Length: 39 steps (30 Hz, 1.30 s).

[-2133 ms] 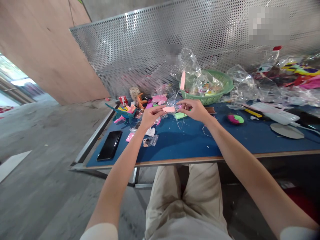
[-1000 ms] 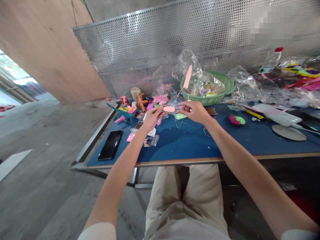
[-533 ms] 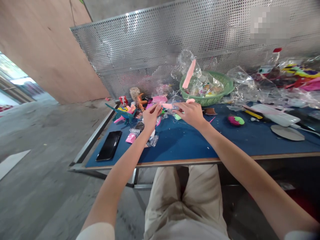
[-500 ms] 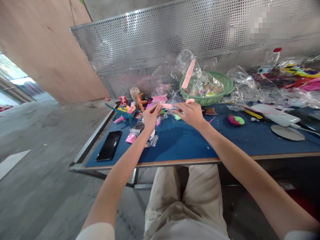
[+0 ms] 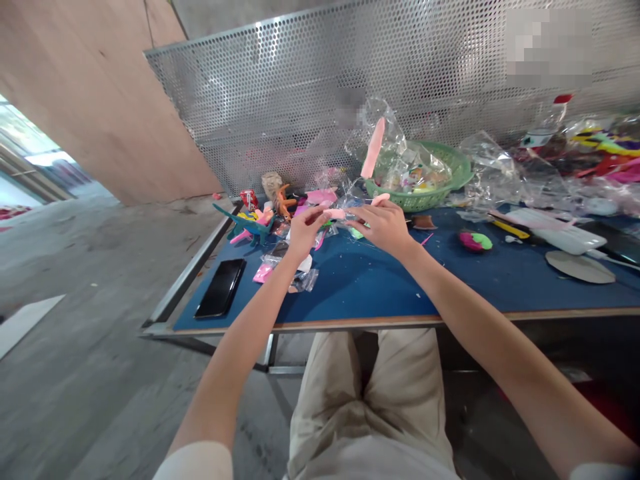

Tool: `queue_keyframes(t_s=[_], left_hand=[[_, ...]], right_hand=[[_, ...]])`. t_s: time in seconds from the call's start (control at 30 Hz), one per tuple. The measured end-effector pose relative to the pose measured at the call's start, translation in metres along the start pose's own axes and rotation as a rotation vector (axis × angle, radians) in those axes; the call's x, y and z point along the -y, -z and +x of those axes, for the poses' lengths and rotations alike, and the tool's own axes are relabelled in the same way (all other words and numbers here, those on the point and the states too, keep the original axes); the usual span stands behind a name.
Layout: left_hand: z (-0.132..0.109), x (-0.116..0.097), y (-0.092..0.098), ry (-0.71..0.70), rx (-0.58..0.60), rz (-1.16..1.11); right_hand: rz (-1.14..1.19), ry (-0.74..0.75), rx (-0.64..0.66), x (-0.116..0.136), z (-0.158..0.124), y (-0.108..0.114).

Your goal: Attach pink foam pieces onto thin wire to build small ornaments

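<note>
Above the far half of the blue table, my left hand pinches one end of a soft pink strip that looks like modelling clay. My right hand holds the other end, its fingers closed and partly hiding it. Another pink piece shows just above the right knuckles; whether it joins the strip is unclear. Behind the hands a long pink piece stands tilted upright, seemingly on a thin wire. Crumpled clear plastic and several small colourful pieces lie under and beyond the fingers.
A green basket with plastic bags stands behind my right hand. Left lie a black phone, a teal dinosaur figure and small packets. To the right are a pink-and-green lump, a yellow cutter and a bottle.
The view has shifted slightly. Both hands stay on the pink strip in almost the same pose, with only small finger movements.
</note>
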<state>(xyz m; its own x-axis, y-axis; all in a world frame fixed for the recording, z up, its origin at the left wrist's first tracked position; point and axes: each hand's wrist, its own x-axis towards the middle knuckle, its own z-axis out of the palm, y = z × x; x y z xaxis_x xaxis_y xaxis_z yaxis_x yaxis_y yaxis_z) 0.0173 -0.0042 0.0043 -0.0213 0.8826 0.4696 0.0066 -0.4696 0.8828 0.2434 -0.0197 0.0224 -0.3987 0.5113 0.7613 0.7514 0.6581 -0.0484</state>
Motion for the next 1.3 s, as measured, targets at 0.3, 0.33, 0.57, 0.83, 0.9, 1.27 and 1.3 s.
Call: queue_keyframes(t_s=[0.3,0.33,0.57,0.83,0.9,1.27,1.3], left_hand=[[0.003,-0.002,0.004,0.111,0.09,-0.115],[0.002,-0.003,0.004,0.118,0.104,-0.121],[0.002,-0.003,0.005,0.145,0.127,-0.078],[-0.001,-0.017,0.011,-0.094,0.241,0.206],[-0.001,-0.016,0.013,-0.14,0.25,0.29],[0.003,0.002,0.022,-0.519,0.389,0.686],[0.004,0.002,0.023,-0.618,0.393,0.777]], right_hand=[[0.027,0.031,0.036,-0.006,0.0,0.003],[0.029,0.035,0.039,-0.007,0.0,0.003],[0.08,-0.011,0.056,-0.009,0.0,0.001],[0.284,-0.136,0.102,-0.016,0.001,0.002],[0.295,-0.137,0.129,-0.019,0.001,0.002],[0.335,-0.149,0.184,-0.021,0.002,0.008],[0.352,-0.161,0.184,-0.02,0.002,0.008]])
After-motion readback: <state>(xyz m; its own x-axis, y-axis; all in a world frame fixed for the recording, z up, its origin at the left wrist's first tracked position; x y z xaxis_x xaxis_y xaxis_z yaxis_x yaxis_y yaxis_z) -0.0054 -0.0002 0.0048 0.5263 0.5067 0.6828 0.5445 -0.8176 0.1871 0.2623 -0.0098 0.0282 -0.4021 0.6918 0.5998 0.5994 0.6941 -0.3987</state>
